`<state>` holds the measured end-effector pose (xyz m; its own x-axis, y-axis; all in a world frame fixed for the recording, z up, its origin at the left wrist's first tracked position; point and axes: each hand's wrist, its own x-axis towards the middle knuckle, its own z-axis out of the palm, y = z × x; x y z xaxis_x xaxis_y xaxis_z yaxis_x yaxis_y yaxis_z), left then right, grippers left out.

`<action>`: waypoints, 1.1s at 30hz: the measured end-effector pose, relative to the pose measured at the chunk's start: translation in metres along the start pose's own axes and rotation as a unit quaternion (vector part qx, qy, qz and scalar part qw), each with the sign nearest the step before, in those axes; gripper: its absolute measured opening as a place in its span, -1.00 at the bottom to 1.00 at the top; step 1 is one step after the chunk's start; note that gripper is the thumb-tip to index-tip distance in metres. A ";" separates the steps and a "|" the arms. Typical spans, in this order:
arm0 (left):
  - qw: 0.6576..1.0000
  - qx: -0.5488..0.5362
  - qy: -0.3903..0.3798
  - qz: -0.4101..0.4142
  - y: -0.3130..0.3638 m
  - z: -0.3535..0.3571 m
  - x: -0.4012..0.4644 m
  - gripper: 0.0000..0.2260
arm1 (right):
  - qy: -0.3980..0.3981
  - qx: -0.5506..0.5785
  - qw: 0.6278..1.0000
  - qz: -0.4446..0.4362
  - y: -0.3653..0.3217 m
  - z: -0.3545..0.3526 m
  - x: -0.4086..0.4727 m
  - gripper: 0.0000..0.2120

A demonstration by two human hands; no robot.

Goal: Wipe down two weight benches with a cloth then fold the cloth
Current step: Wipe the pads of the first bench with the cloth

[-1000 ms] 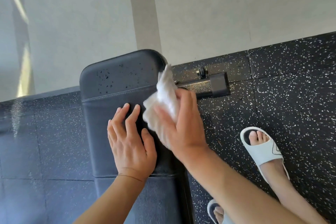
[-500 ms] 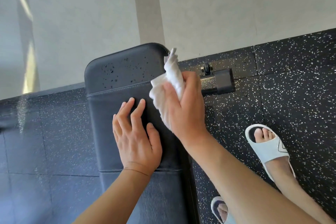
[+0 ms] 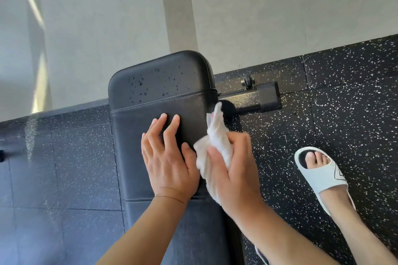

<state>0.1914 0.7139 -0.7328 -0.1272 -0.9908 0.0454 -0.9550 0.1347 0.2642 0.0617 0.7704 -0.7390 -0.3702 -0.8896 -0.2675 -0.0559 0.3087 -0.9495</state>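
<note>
A black padded weight bench (image 3: 155,97) runs away from me toward the wall, with water droplets on its far end. My left hand (image 3: 170,157) rests flat on the pad, fingers spread. My right hand (image 3: 234,168) grips a bunched white cloth (image 3: 215,140) against the bench's right edge; part of the cloth sticks up past my fingers.
The bench's black metal foot bar (image 3: 254,99), with a small wheel (image 3: 247,82), juts to the right on the speckled rubber floor (image 3: 323,118). My foot in a white slide sandal (image 3: 321,174) stands to the right. A pale wall (image 3: 258,6) rises just beyond the bench end.
My right hand has drawn the cloth back toward me along the bench's right edge, from near the far seam to beside my left hand. My left hand has stayed put.
</note>
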 end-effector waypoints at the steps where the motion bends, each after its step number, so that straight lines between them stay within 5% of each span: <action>1: 1.000 -0.002 0.000 -0.001 0.001 0.000 0.000 -0.50 | 0.014 0.001 1.000 -0.008 -0.005 0.003 0.016 -0.80; 7: 1.000 0.003 -0.003 0.009 -0.001 -0.001 0.000 -0.50 | 0.048 0.002 0.999 -0.017 -0.023 0.017 0.089 -0.73; 10: 1.000 -0.002 -0.005 0.002 0.000 -0.002 -0.001 -0.50 | 0.035 0.020 0.999 -0.036 -0.011 0.011 0.057 -0.66; 16: 1.000 -0.001 -0.004 -0.001 0.000 -0.001 -0.001 -0.51 | -0.055 0.085 0.993 0.069 0.031 -0.010 -0.044 -0.73; 24: 1.000 -0.006 -0.012 -0.021 -0.002 0.001 -0.002 -0.59 | -0.016 -0.171 0.975 -0.144 -0.013 0.006 0.032 -0.84; 33: 0.999 -0.013 -0.017 -0.028 0.001 -0.001 -0.002 -0.63 | -0.128 -0.282 0.907 -0.284 -0.035 -0.015 0.073 -0.83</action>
<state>0.1906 0.7158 -0.7316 -0.0835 -0.9965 -0.0018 -0.9537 0.0794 0.2900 0.0229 0.6993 -0.7233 0.0900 -0.9858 0.1418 -0.6632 -0.1655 -0.7299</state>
